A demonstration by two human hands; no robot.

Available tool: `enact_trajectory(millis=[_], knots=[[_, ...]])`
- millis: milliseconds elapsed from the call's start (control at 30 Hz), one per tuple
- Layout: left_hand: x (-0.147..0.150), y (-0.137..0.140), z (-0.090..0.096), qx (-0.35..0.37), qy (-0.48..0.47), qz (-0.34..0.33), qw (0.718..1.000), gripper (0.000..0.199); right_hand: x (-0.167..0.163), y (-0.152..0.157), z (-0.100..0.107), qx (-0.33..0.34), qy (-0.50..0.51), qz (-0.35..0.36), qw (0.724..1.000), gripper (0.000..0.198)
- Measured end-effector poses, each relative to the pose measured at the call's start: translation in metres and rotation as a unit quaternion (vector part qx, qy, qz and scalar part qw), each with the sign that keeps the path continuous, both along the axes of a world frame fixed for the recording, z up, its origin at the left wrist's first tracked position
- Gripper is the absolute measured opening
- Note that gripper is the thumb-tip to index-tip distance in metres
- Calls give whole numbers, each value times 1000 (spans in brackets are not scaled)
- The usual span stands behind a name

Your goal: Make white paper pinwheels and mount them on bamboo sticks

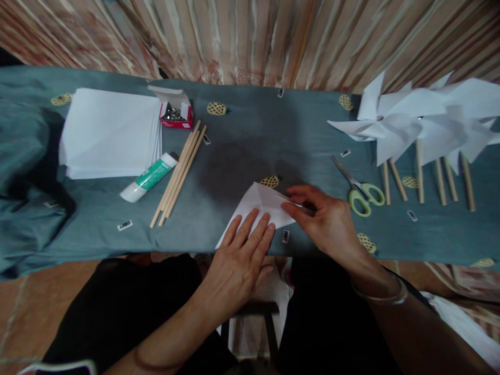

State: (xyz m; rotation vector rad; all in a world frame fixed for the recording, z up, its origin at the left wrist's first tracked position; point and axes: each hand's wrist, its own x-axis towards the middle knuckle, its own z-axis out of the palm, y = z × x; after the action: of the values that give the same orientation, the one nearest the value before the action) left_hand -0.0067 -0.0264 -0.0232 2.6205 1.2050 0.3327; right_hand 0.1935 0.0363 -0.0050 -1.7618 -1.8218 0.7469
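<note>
A folded sheet of white paper [261, 199] lies near the front edge of the cloth-covered table, with a pointed corner toward the back. My left hand [244, 255] rests flat on its near side, fingers stretched out. At the paper's right corner, my right hand [322, 216] pinches the edge between thumb and fingers. The paper's lower part is hidden under my left fingers. Green-handled scissors [359, 192] lie to the right of my right hand, slightly apart from it.
A stack of white paper [113, 133] sits at the left, beside a red box of metal pins [177, 112]. Nearby are a green-and-white glue tube [150, 177] and several wooden sticks [182, 172]. Several paper pinwheels [410, 117] on sticks lie at the right. A curtain [250, 41] hangs behind.
</note>
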Motion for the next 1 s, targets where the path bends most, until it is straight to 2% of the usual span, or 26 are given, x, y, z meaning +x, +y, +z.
enact_trajectory(millis=[233,367,533,833,1000], knots=[[-1,0,0,0,-1,-3,1000,61,0,-1,-1,19,-27,8,999,23],[0,0,0,0,3,-3,1000,60,-1,-4,4,89,-89,60,990,26],[0,0,0,14,13,-2,1000,58,-7,-16,2,163,-141,126,968,48],[0,-1,-1,-2,26,-3,1000,65,-4,-28,-21,110,-116,115,980,51],[-10,-3,-3,18,14,-7,1000,53,6,-28,-22,103,-120,106,982,54]])
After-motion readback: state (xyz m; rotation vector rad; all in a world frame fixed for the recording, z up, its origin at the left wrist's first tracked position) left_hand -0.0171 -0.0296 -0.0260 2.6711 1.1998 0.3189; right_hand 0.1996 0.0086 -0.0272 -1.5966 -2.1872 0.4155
